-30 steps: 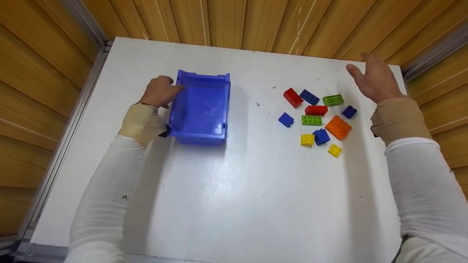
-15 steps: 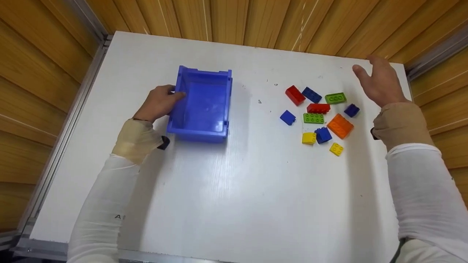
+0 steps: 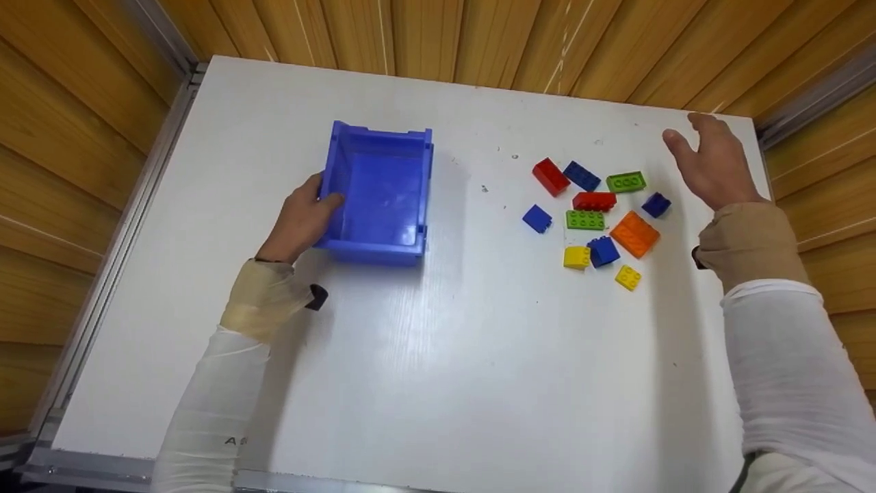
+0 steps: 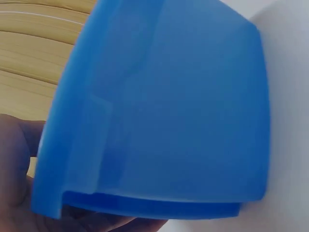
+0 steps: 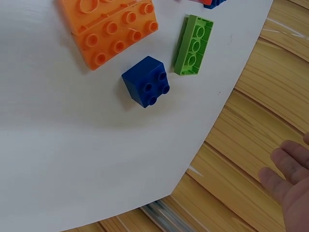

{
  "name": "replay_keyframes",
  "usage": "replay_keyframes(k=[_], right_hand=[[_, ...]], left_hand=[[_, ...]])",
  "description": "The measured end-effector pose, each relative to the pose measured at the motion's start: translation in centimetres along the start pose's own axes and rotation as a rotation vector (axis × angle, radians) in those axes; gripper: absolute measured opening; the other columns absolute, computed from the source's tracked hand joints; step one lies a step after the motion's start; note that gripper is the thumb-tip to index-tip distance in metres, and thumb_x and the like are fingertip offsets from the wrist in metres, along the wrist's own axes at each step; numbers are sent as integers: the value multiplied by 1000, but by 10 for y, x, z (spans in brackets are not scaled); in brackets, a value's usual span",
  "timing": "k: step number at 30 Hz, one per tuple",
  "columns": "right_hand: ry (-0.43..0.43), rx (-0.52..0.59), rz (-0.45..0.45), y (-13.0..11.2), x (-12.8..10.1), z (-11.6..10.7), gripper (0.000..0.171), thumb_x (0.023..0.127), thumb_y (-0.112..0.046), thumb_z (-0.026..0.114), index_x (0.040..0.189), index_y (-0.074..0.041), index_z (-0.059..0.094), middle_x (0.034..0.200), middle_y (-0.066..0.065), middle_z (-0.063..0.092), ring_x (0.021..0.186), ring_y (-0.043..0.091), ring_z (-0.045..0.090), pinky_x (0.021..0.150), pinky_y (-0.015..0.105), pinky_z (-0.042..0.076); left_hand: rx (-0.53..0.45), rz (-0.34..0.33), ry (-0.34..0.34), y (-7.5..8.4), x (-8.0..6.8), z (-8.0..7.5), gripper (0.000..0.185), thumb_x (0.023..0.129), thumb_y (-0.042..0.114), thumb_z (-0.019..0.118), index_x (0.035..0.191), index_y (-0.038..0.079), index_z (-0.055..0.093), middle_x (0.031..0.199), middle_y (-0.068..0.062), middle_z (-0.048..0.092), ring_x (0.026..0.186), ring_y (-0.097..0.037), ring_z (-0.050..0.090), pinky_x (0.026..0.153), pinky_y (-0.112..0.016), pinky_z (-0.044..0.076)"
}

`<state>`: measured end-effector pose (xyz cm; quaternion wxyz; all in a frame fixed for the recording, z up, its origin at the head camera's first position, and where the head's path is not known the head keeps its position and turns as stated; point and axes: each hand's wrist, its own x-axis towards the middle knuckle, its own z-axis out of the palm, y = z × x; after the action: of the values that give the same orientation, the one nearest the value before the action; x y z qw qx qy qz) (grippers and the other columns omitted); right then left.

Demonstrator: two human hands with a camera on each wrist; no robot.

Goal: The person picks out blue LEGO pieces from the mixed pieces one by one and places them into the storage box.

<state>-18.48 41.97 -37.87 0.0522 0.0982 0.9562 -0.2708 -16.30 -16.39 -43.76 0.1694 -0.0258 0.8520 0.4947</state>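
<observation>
A blue plastic bin (image 3: pixel 383 198) stands on the white table, with nothing inside it. My left hand (image 3: pixel 301 216) grips its left wall, thumb over the rim and the other fingers outside; the left wrist view shows the bin's wall (image 4: pixel 183 106) close up. At the far right my right hand (image 3: pixel 718 164) is held above the table, fingers loosely extended and holding nothing. Nearest to it are a dark blue brick (image 3: pixel 657 205), a green brick (image 3: pixel 626 182) lying underside up and an orange brick (image 3: pixel 635 234).
Between the hands lie several more toy bricks: red (image 3: pixel 551 177), dark blue (image 3: pixel 582 176), another red brick (image 3: pixel 594 200), light green (image 3: pixel 585 220), blue (image 3: pixel 537 218) and yellow (image 3: pixel 577 257). A wood-patterned wall (image 3: pixel 424 34) rises behind the table (image 3: pixel 445 383).
My left hand has slid along the bin's left wall toward me and its grip has closed on the rim. The right hand has shifted slightly toward me. The bricks lie as before.
</observation>
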Motion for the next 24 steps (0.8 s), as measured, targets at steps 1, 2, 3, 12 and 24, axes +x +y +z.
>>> replay_keyframes(k=[1, 2, 3, 12, 24], right_hand=[[7, 1, -10, 2, -1, 0, 81, 112, -53, 37, 168, 2, 17, 170, 30, 19, 155, 49, 20, 123, 62, 18], [14, 1, -19, 3, -1, 1, 81, 112, -53, 37, 167, 3, 18, 169, 31, 21, 155, 50, 21, 123, 62, 18], [22, 5, -28, 5, -2, 1, 80, 112, -52, 38, 167, 4, 19, 168, 32, 22, 154, 50, 21, 123, 62, 18], [69, 70, -32, 16, -9, 7, 76, 113, -51, 38, 166, 2, 25, 168, 28, 25, 155, 46, 24, 124, 59, 18], [136, 157, -4, 25, -15, 20, 74, 112, -51, 40, 165, -1, 30, 167, 23, 31, 155, 40, 27, 125, 54, 21]], left_hand=[[-18, 2, 1, -2, -1, 2, 67, 107, 25, 46, 167, 0, 26, 164, -23, 38, 145, -39, 43, 118, -55, 35], [-32, 6, 1, -4, -1, 3, 67, 107, 24, 45, 167, 1, 26, 165, -23, 37, 146, -38, 42, 119, -54, 33], [-49, 10, 3, -6, -1, 5, 66, 107, 22, 45, 167, 1, 26, 165, -22, 37, 147, -38, 41, 120, -54, 32], [-147, 42, 26, -11, -3, 10, 61, 106, 15, 41, 165, 0, 31, 164, -23, 37, 148, -37, 38, 121, -53, 29], [-165, 38, 47, -12, -2, 11, 58, 108, 14, 39, 164, 0, 34, 163, -22, 39, 148, -34, 37, 121, -51, 28]])
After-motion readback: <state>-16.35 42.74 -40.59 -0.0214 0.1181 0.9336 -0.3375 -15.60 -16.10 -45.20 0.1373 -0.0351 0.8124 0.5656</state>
